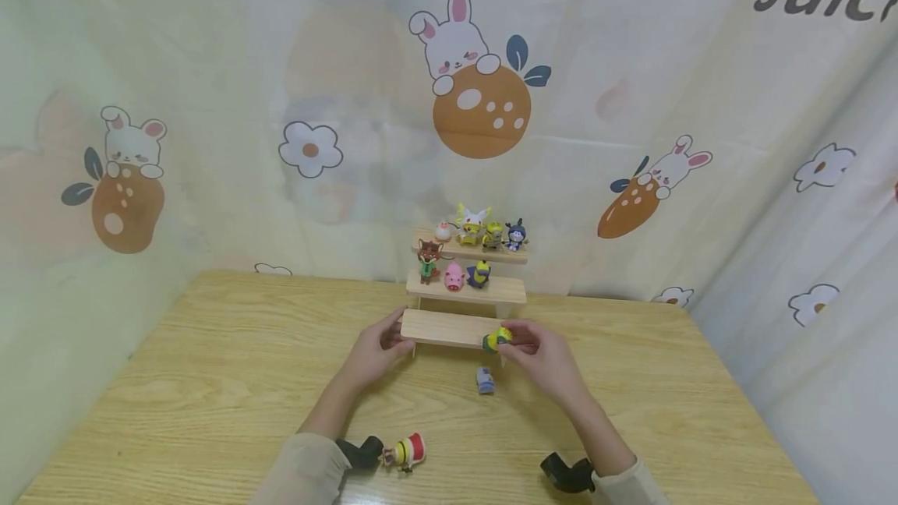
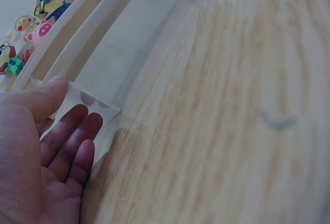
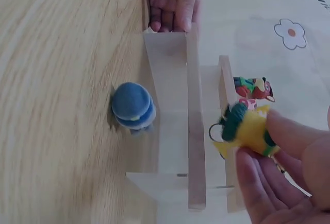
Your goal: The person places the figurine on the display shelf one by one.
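My left hand (image 1: 381, 343) is at the left end of the lowest step of a wooden display stand (image 1: 449, 327), thumb in front and fingers round its clear side support (image 2: 98, 100). In my right hand (image 1: 543, 353), thumb and fingertips pinch a yellow and green toy figure (image 3: 251, 130) above the right end of that step. A small blue-grey figure (image 1: 485, 380) lies on the table in front of the stand. On the middle step are a fox figure (image 1: 429, 259), a pink pig (image 1: 454, 277) and a yellow figure in dark blue (image 1: 480, 275).
Several figures line the top step (image 1: 477, 250), among them a white-and-yellow one (image 1: 471, 226). A red, white and yellow figure (image 1: 407, 450) lies near my left forearm. Behind the wooden table (image 1: 231, 365) hangs a printed curtain (image 1: 351, 61).
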The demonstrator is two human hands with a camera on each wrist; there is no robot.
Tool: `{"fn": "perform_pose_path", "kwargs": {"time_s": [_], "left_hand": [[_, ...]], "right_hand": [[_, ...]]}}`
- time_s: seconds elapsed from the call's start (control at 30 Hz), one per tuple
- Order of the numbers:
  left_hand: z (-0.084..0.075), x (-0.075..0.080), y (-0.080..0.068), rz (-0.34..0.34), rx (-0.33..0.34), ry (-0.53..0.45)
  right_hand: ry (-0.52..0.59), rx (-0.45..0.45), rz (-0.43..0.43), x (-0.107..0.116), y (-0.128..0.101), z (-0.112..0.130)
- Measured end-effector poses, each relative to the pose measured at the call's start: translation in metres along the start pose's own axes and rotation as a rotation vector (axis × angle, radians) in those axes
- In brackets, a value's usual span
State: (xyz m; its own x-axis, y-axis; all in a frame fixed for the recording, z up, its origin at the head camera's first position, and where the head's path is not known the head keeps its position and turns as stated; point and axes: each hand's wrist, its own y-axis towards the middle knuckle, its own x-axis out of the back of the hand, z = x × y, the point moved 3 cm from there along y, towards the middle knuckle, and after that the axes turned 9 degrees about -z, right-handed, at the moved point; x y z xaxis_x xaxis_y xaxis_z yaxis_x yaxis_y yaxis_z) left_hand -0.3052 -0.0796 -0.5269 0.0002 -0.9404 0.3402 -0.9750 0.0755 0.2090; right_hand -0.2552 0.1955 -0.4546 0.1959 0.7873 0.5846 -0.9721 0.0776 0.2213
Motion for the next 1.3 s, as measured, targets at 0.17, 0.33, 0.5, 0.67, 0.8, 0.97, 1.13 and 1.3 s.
{"fn": "perform_pose_path", "kwargs": {"time_s": [0.17,0.33,0.5,0.67,0.8,0.97,1.13,1.3], "left_hand": [[0.0,0.001,0.0,0.011,-0.013,-0.009],[0.002,0.002,0.001,0.015,-0.023,-0.007],[0.003,0.002,0.002,0.009,-0.03,-0.009],[0.003,0.003,0.002,0.005,-0.028,-0.016],[0.003,0.002,0.002,0.014,-0.036,-0.021],[0.004,0.001,0.002,0.022,-0.041,-0.019],[0.003,0.001,0.001,0.026,-0.04,-0.022],[0.005,0.001,0.002,0.02,-0.037,-0.021]], "right_hand": [[-0.031,0.061,-0.06,0.009,0.006,0.004],[-0.073,0.144,-0.124,0.018,0.023,0.013],[-0.109,0.193,-0.176,0.022,0.046,0.024],[-0.152,0.212,-0.181,0.02,0.064,0.033],[-0.175,0.195,-0.186,0.017,0.073,0.033],[-0.203,0.181,-0.202,0.014,0.078,0.031],[-0.192,0.193,-0.22,0.012,0.081,0.031],[-0.167,0.216,-0.241,0.011,0.081,0.032]]}}
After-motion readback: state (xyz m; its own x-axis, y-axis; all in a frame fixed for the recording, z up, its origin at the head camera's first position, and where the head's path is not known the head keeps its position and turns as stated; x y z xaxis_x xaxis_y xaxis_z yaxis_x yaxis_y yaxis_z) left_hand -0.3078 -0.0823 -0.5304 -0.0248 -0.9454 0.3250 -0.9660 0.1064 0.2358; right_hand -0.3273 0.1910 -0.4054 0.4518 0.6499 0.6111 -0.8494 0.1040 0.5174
